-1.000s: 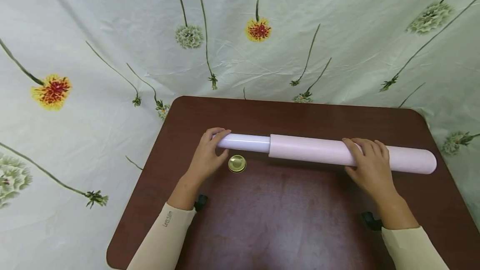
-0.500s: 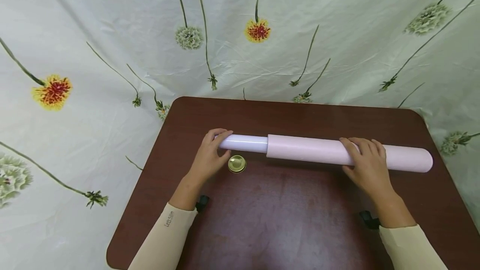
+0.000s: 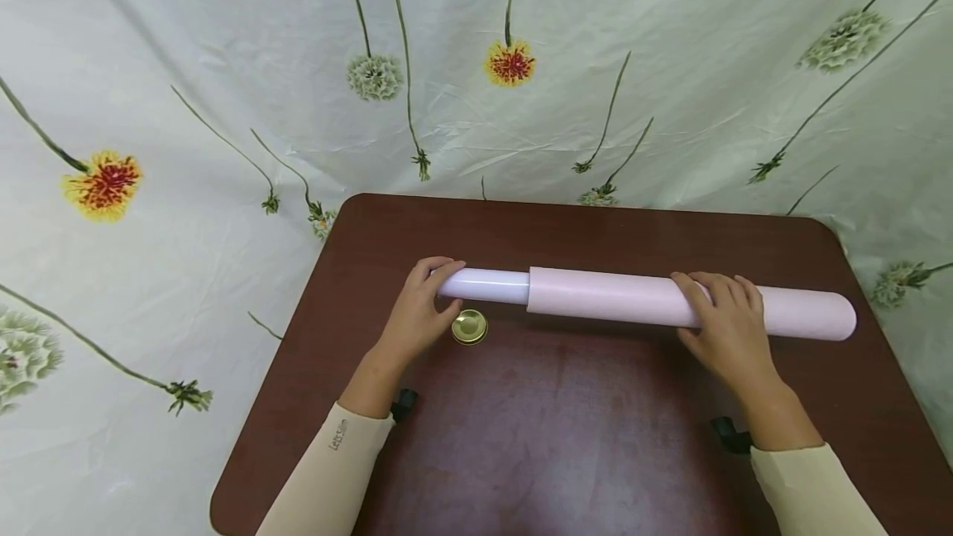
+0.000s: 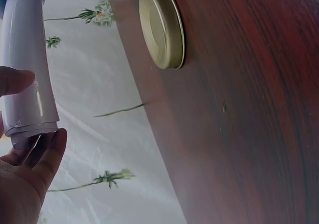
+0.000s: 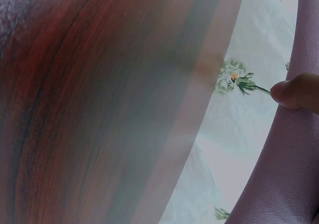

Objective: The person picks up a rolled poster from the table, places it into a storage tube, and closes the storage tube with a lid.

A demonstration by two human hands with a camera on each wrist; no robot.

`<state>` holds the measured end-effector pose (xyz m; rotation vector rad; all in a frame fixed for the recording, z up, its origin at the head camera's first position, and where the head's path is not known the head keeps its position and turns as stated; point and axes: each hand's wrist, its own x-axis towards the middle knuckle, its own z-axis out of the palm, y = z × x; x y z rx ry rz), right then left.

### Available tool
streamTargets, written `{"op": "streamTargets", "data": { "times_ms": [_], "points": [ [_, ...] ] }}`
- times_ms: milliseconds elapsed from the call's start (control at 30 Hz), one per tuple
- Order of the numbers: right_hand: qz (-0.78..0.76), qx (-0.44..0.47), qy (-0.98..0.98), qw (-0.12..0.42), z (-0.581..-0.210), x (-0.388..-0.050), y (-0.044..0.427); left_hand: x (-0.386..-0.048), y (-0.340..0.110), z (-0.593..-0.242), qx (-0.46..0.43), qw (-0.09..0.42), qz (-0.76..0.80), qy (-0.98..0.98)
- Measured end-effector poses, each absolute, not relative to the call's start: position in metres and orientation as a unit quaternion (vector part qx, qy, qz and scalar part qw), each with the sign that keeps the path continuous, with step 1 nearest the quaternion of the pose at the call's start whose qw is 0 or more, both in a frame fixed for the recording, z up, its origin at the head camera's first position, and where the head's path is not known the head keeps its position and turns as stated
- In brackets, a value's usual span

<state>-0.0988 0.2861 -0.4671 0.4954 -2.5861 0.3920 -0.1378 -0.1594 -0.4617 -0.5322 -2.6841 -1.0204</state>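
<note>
On my head feed I see a dark reddish-brown bench (image 3: 581,420) with rounded corners, a round gold lid (image 3: 470,327) lying on it, and beyond, pale cloth (image 3: 283,48) printed with long-stemmed flowers (image 3: 510,64).

White roll (image 3: 493,285) deeper inside pink tube (image 3: 603,296)

In the head view, soft light leaves the cloth (image 3: 275,15) brighter toward 9 o'clock than 2, a hazy sheen on the table (image 3: 566,428) at 6, glare along the white roll (image 3: 491,286), and shadow beneath the pink tube (image 3: 603,296). The left wrist view is dimmer, a glint on the roll at 9 o'clock. The right looks milky, the table blurred, the tube bowed toward 4 o'clock.
</note>
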Motion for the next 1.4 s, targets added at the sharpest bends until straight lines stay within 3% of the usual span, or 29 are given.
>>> {"op": "streamTargets", "data": {
  "times_ms": [1400],
  "points": [
    [0.148, 0.186, -0.945, 0.224, -0.462, -0.098, 0.269, -0.129, -0.150, -0.458, -0.184, 0.088, -0.363, -0.909]
  ]
}}
